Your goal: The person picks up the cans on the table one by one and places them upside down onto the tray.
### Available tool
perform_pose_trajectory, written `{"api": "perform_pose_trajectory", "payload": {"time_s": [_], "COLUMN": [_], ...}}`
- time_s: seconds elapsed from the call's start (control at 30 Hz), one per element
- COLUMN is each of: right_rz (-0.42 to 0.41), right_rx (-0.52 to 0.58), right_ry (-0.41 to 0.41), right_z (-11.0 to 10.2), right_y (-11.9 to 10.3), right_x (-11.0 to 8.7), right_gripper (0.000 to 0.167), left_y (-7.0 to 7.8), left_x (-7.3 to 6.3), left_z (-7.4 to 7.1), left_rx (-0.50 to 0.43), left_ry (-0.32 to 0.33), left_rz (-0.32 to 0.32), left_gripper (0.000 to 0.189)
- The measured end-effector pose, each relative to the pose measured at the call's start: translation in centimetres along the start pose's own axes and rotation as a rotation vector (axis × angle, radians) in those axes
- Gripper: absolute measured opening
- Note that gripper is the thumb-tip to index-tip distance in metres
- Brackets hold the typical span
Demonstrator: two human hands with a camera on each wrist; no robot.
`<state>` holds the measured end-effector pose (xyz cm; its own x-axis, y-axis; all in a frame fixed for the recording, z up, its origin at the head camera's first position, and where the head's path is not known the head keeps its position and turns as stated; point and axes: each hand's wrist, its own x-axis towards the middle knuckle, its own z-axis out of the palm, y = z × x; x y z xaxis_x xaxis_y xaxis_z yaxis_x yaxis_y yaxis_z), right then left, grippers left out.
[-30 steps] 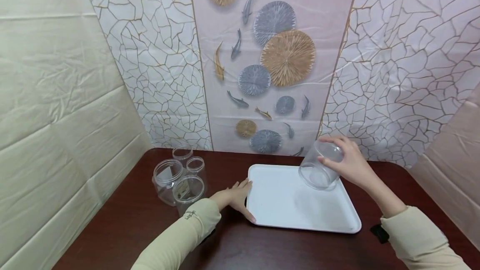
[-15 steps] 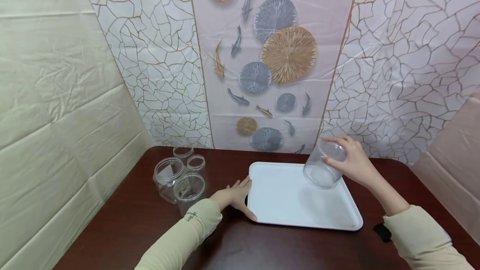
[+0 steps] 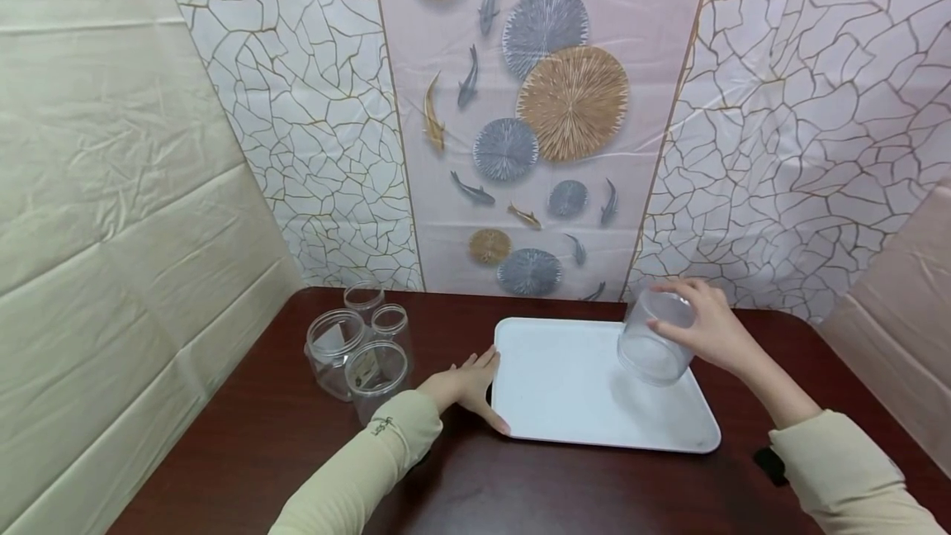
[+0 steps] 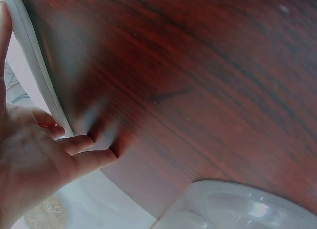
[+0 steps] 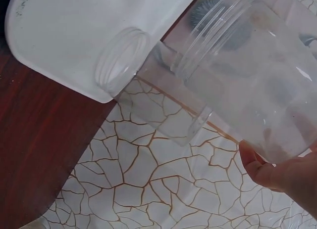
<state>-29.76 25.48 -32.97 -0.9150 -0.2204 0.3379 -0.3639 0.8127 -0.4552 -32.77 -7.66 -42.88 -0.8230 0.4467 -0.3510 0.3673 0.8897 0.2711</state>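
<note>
My right hand (image 3: pixel 706 324) grips a large clear plastic jar (image 3: pixel 657 349) near its base. The jar is upside down and slightly tilted above the back right part of a white tray (image 3: pixel 565 386); its threaded mouth shows apart from the tray in the right wrist view. A narrower clear jar (image 5: pixel 148 100) stands mouth down on the tray beside it in that view, hard to make out in the head view. At the tray's left edge, my left hand (image 3: pixel 475 386) rests with fingers spread and extended, thumb at the front left corner.
Several clear jars (image 3: pixel 375 382) cluster at the left of the dark red wooden table (image 3: pixel 461 485), mouths up. The nearest stands close to my left forearm. Patterned cloth (image 3: pixel 520 221) hangs behind the table's back edge, and pale cloth walls (image 3: pixel 149 271) rise at the sides.
My right hand has carried the large jar to the right, toward the tray's back right corner. My left hand stays at the tray's left edge.
</note>
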Motion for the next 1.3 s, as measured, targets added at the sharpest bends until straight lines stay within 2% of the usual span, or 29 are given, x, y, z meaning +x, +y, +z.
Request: {"api": "perform_pose_trajectory", "payload": {"time_s": [0.63, 1.3], "right_rz": [-0.016, -0.003], "right_rx": [-0.013, -0.024], "right_ry": [-0.063, -0.137], "right_z": [0.9, 2.1], "right_y": [0.7, 1.0], "right_x": [-0.9, -1.3], "right_gripper": [0.051, 0.05], "left_y": [-0.1, -0.2], "left_x": [0.0, 0.1], "left_z": [0.1, 0.2], "left_rx": [-0.011, -0.016], "left_ry": [-0.003, 0.0], "left_rz": [0.006, -0.024], "left_gripper": [0.117, 0.118]}}
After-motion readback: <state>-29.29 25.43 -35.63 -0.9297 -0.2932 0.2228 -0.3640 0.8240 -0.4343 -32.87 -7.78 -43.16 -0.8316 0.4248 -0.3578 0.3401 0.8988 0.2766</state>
